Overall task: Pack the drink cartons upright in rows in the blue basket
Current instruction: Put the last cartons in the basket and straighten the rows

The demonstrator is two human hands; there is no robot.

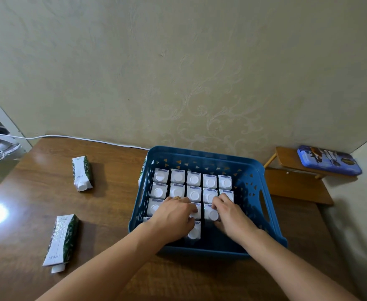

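The blue basket [263, 177] stands on the wooden table, holding several white-capped drink cartons [194, 179] upright in rows. Both my hands are inside it, over the third row. My left hand [174, 216] lies across carton tops, fingers bent, wearing a ring. My right hand [230, 213] grips a carton [211, 212] in the third row between thumb and fingers. A lone carton [194, 232] stands in the front row. Two cartons lie flat on the table at the left: one far [81, 173], one near [62, 241].
Another carton [143, 170] stands partly hidden behind the basket's left wall. A white cable [80, 139] runs along the wall at the table's back. A small wooden stand with a blue tin [328, 160] sits at the right. The basket's near right corner is bare.
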